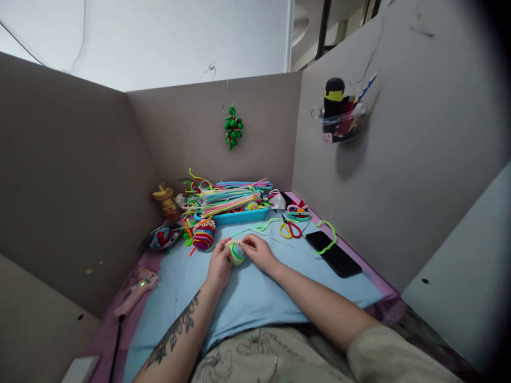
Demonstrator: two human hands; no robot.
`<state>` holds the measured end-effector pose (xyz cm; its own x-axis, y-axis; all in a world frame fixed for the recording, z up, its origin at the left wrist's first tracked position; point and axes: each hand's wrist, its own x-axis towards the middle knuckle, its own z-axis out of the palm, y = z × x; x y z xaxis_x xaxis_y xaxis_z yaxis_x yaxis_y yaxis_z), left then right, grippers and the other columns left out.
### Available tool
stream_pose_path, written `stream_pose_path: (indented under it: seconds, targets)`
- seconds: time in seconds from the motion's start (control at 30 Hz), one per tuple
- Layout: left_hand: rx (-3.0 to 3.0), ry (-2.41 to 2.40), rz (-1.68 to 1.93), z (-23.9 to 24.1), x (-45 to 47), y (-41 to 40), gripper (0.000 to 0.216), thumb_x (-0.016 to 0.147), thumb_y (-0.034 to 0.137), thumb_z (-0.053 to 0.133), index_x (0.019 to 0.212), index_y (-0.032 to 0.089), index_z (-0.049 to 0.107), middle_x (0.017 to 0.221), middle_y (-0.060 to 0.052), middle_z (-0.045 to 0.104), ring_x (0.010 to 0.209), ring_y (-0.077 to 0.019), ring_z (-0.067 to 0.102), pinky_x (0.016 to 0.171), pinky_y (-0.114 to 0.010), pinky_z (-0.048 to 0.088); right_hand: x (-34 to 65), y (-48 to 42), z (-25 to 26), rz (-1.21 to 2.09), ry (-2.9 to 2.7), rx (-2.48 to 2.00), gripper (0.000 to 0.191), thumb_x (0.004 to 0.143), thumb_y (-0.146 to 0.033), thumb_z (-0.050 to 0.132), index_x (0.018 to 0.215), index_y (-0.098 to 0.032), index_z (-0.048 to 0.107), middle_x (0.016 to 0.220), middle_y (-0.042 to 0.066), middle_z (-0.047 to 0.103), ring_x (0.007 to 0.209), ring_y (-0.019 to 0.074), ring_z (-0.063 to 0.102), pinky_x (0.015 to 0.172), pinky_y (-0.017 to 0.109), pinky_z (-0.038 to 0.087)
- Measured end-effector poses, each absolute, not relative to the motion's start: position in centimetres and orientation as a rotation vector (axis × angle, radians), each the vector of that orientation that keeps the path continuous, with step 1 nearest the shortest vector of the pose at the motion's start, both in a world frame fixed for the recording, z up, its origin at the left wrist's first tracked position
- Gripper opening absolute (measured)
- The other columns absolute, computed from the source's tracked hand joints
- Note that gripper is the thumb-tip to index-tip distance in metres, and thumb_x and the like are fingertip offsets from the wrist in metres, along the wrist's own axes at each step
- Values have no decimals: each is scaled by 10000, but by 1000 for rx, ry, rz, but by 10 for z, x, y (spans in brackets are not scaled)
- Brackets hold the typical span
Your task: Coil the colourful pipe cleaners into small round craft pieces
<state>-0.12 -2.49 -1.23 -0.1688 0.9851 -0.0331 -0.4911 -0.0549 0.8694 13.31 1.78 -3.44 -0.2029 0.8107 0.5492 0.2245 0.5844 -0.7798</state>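
My left hand (219, 261) and my right hand (259, 251) meet over a small round multicoloured pipe-cleaner ball (236, 254) on the light blue mat (255, 298). Both hands have their fingers curled onto it, pinching a pale pipe cleaner along its top. A light green pipe cleaner (263, 225) trails away from the ball toward the back. Another striped wound piece (204, 234) stands just left of my left hand.
A blue tray (235, 215) heaped with coloured pipe cleaners sits at the back. Scissors (290, 229) with yellow and red handles lie right of it, a black phone (334, 254) further right. A dark bowl (163, 237) and a pink glue gun (136, 290) are at left. Grey partitions enclose the desk.
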Motion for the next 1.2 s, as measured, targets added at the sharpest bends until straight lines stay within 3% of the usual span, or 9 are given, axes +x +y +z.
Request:
stream_pose_path:
  seconds: [0.23,0.33,0.57,0.93,1.2]
  targets:
    - [731,1024,1654,-21,-3,-17,393,534,267,776,774,168,481,626,54,547,546,-92,536,539,-206,412,133,6,-26,645,-1921,-722,236,758,-107,546,965,-192,622,878,30,586,854,149,541,765,272,437]
    - [699,1012,1661,-21,-5,-15,376,542,266,768,750,167,471,607,62,531,536,-84,521,532,-201,407,134,5,-25,653,-1909,-744,295,741,-79,550,1002,-195,625,868,31,595,814,143,551,747,269,449]
    - [703,992,1650,-16,-5,-18,385,539,285,763,779,159,489,637,38,570,552,-98,544,537,-209,412,131,6,-28,744,-1877,-814,134,723,-118,594,832,-168,654,800,23,634,802,150,575,714,252,457]
    - [757,991,1598,-14,-3,-22,437,536,292,770,866,158,515,725,7,607,609,-116,572,578,-226,423,141,7,-24,532,-2035,-605,312,755,-5,498,937,-201,658,870,38,557,837,151,538,789,288,448]
    - [801,1032,1608,-15,-1,-23,495,557,298,759,943,167,478,738,7,589,614,-117,574,598,-233,435,140,8,-25,574,-2012,-512,244,781,-39,518,898,-198,662,856,35,577,835,148,552,782,285,458]
